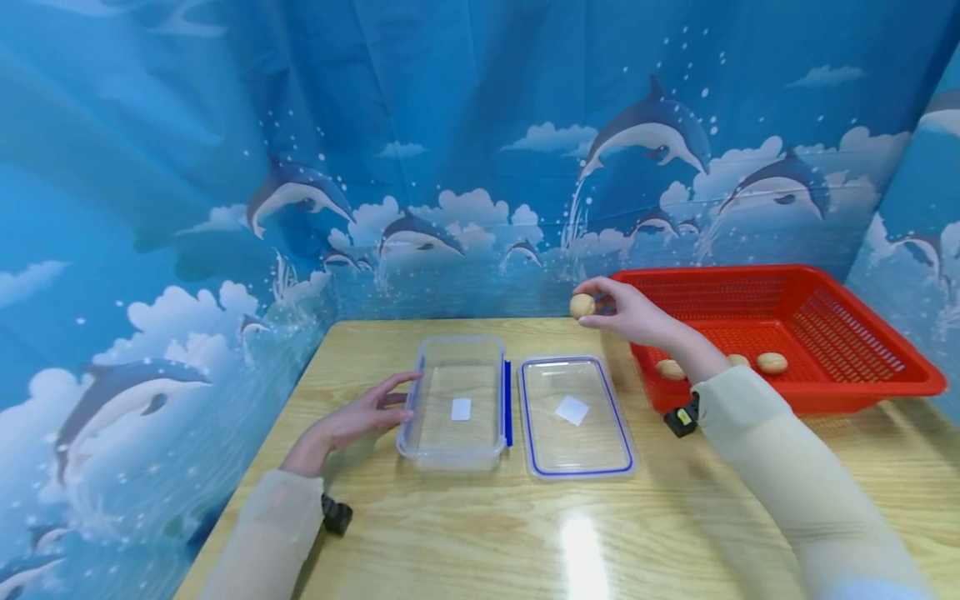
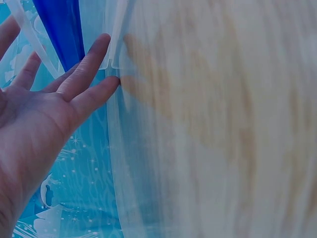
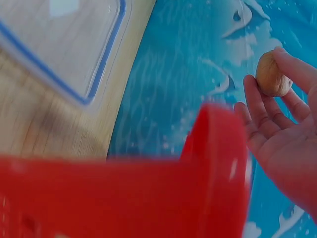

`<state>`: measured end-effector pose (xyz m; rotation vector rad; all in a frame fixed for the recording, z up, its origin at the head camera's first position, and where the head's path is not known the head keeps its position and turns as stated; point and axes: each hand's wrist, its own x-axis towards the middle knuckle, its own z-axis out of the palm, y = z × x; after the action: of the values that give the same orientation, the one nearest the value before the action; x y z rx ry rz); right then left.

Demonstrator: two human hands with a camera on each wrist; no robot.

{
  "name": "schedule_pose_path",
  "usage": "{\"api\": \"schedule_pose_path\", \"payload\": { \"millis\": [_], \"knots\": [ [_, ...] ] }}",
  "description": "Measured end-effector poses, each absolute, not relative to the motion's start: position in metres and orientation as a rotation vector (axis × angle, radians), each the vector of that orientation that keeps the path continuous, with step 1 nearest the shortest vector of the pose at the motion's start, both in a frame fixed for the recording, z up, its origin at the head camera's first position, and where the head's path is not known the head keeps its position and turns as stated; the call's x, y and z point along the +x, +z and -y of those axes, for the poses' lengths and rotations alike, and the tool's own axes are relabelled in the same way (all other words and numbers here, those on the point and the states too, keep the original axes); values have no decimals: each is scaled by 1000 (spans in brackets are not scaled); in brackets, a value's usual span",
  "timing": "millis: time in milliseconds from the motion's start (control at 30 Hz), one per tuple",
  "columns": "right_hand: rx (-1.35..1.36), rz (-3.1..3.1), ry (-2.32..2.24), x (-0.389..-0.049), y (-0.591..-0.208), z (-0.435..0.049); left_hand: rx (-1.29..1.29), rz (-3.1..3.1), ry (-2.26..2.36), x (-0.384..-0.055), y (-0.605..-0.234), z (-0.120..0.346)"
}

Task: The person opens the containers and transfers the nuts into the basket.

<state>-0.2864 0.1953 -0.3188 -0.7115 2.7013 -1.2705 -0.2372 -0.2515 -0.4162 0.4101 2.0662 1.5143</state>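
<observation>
A tan walnut [image 1: 582,307] is pinched between the thumb and fingertips of my right hand [image 1: 617,307], held up beside the red basket's left rim. The right wrist view shows the same walnut [image 3: 272,74] from the palm side. My left hand [image 1: 369,414] rests its spread fingers against the left wall of a clear plastic box [image 1: 461,442], which stands without its lid. A small white label lies in the box, and a blue clip strip runs along its right side. To the box's right lies a flat clear lid [image 1: 577,450] with a blue seal.
On the right stands a red slotted basket [image 1: 870,387] with several walnuts, among them one walnut [image 1: 772,362] in plain sight. A wooden table [image 1: 465,533] carries everything. Behind it hangs a blue dolphin-print curtain [image 1: 465,125].
</observation>
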Motion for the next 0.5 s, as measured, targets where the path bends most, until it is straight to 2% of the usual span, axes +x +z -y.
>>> {"api": "schedule_pose_path", "payload": {
  "millis": [500],
  "knots": [
    [-515, -2872, -1193, -262, -319, -259, 379, -2086, 1498, -236, -415, 251]
  ]
}}
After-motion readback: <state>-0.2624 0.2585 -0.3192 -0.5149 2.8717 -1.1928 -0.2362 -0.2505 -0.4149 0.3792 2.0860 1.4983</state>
